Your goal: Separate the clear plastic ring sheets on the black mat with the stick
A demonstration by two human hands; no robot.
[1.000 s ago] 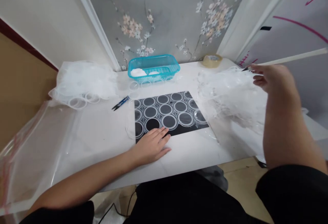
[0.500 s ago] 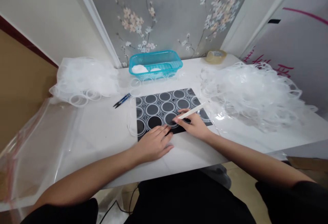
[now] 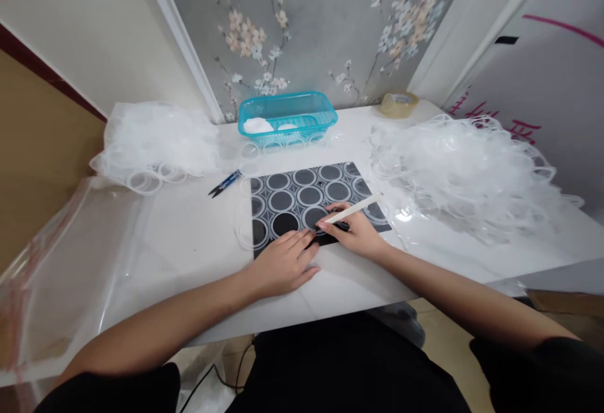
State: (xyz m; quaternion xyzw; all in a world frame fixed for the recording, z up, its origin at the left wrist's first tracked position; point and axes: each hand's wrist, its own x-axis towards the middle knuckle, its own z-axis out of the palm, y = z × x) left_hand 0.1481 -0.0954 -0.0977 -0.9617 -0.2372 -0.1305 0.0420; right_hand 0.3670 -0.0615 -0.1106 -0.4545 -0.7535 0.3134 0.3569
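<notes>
On the white table lies a dark mat (image 3: 310,196) with a translucent sheet of ring outlines over it. One circle (image 3: 285,225) near its front left looks blacker than the others. My left hand (image 3: 287,260) rests flat on the sheet's front edge, fingers stretched out. Pinched in my right hand (image 3: 355,231) is a slim white pen-like tool (image 3: 353,208), slanting up to the right. Its lower end is at a circle close to my left fingertips; the tip itself is hidden by my fingers.
Blue-handled thread snips (image 3: 225,183) lie left of the mat. Behind it stands a turquoise plastic basket (image 3: 289,117) with white discs inside. Piles of clear ring sheets lie at left (image 3: 160,145) and right (image 3: 462,170). A tape roll (image 3: 399,104) is at the back.
The white tool's upper end has tipped slightly to the right and down as my right hand shifts a little. My left hand stays in place on the sheet.
</notes>
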